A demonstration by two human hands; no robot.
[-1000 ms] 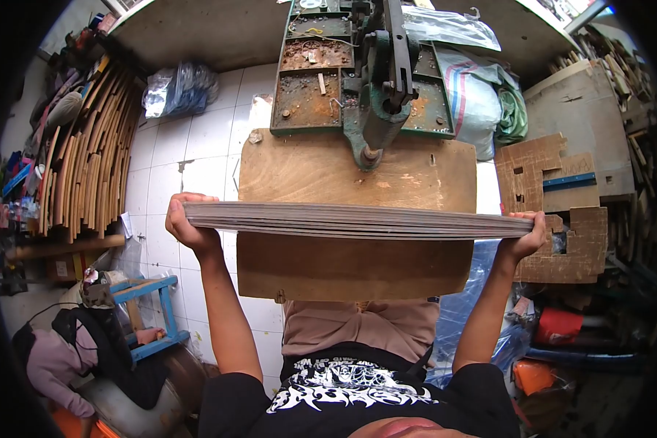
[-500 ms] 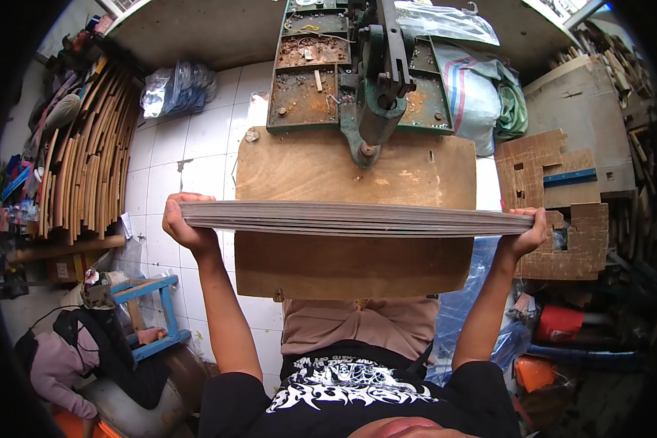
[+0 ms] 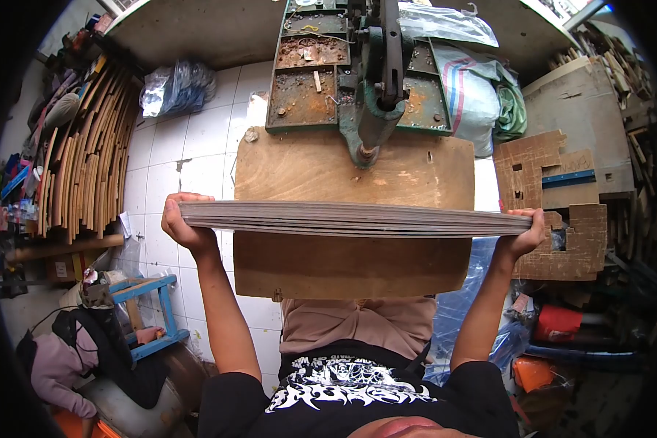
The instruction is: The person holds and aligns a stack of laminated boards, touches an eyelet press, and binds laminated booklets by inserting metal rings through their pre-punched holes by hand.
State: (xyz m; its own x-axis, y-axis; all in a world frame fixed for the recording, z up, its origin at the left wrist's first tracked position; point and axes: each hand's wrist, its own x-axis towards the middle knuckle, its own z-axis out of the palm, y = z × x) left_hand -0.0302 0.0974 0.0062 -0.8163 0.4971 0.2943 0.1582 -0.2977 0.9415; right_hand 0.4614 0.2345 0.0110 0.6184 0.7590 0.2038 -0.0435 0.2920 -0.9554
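A stack of thin grey sheets, seen edge-on, spans the view from side to side above a wooden board. My left hand is closed round the stack's left end, and my right hand grips its right end. The sheets lie close together, with narrow dark gaps between some of the lower ones. Behind the stack, the foot of a green metal press stands at the board's far edge. How the underside of the stack meets the board cannot be made out.
Green metal trays with small bits flank the press. Brown boards stand in a row at the left, near a blue frame. Cut-out brown panels and a white sack are on the right. Pinkish clothing lies lower left.
The view has shifted slightly, so the board and press appear a little further left. Both hands keep their grip on the stack, which looks almost unmoved.
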